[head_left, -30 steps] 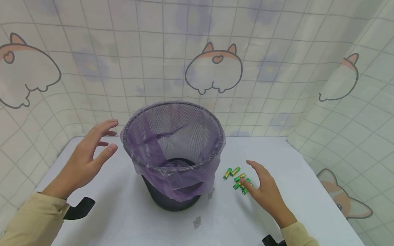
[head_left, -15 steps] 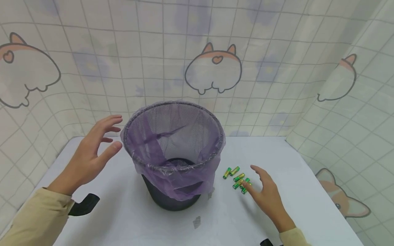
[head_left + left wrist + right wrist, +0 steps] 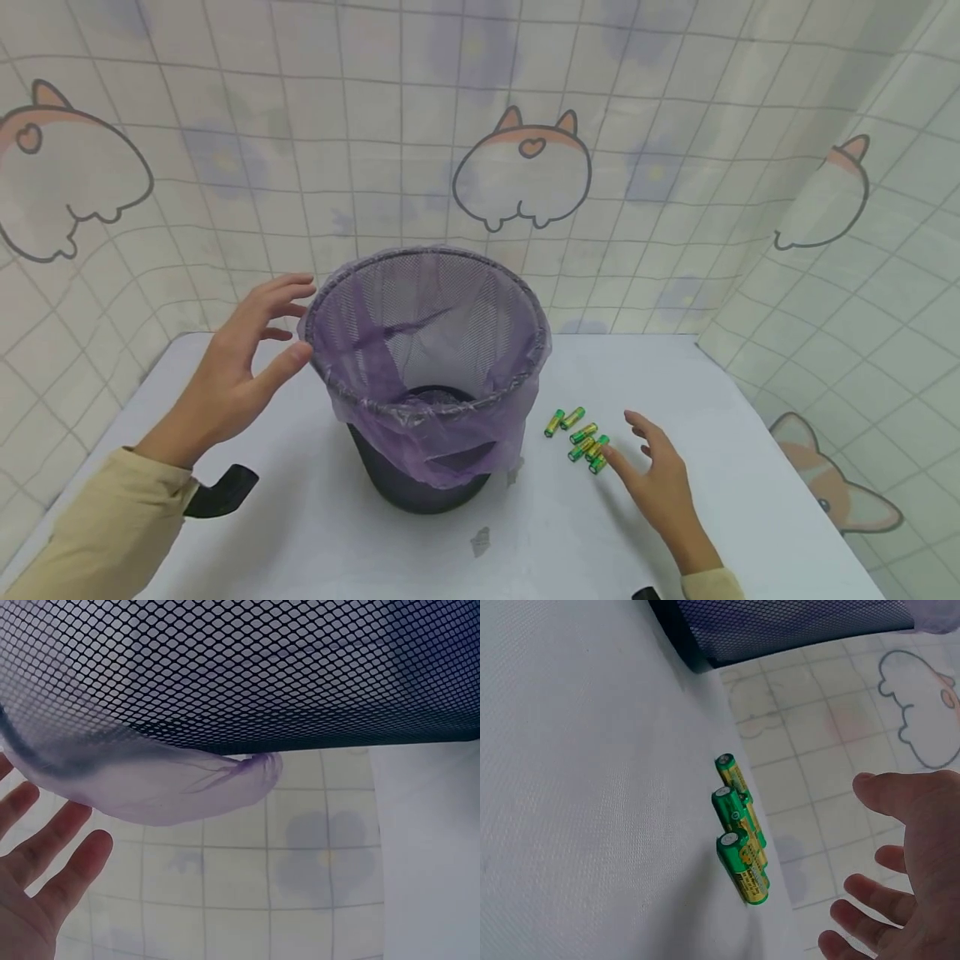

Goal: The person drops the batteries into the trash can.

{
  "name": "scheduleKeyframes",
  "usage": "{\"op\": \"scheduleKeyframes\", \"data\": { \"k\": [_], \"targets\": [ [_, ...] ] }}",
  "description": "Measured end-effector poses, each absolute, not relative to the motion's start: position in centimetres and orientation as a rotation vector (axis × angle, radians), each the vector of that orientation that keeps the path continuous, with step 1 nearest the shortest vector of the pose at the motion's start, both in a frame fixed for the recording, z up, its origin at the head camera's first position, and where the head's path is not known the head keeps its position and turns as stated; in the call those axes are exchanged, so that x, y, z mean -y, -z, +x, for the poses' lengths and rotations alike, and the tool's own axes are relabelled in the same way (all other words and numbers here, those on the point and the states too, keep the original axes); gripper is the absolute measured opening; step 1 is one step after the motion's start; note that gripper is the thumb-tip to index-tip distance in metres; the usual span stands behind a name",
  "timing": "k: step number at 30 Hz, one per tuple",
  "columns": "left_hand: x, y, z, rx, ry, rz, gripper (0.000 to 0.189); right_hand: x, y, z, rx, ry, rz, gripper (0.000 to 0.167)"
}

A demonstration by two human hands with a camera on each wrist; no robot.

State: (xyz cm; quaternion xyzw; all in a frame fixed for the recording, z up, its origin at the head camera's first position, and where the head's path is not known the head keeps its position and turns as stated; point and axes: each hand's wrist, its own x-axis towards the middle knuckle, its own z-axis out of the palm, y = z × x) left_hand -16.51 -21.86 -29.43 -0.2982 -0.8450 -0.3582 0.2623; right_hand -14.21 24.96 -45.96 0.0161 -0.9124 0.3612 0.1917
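A black mesh wastebasket stands upright on the table, lined with a thin purple bag folded over its rim. My left hand is at the basket's left side, fingers spread and relaxed, fingertips right at the bagged rim. In the left wrist view its fingertips come close under the bag's folded edge. Several green and yellow batteries lie in a loose group right of the basket. My right hand hovers just right of them with loosely bent fingers, holding nothing; the right wrist view shows the batteries apart from it.
The white table ends at the back against a gridded curtain printed with cartoon corgis. A small grey patch marks the tabletop in front of the basket. A black strap piece hangs at the left wrist.
My left hand has moved right and slightly up, up to the basket's rim. My right hand has drawn a little right and down, away from the batteries. Basket and batteries stay put.
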Motion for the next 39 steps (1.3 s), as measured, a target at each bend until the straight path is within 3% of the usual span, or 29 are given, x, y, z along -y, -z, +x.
{"op": "scheduleKeyframes", "data": {
  "k": [15,25,39],
  "targets": [
    [20.7,30.2,-16.6,2.319,0.983,-0.816,0.056,-25.0,46.4,-14.3,2.638,-1.119,-0.076,0.061],
    [20.1,30.1,-16.2,2.360,1.037,-0.680,0.044,-24.6,46.6,-14.5,2.708,-1.145,-0.153,0.061],
    [19.3,29.9,-15.8,2.503,1.171,-0.577,0.046,-24.9,47.7,-14.8,2.787,-1.097,-0.220,0.062]
  ]
}}
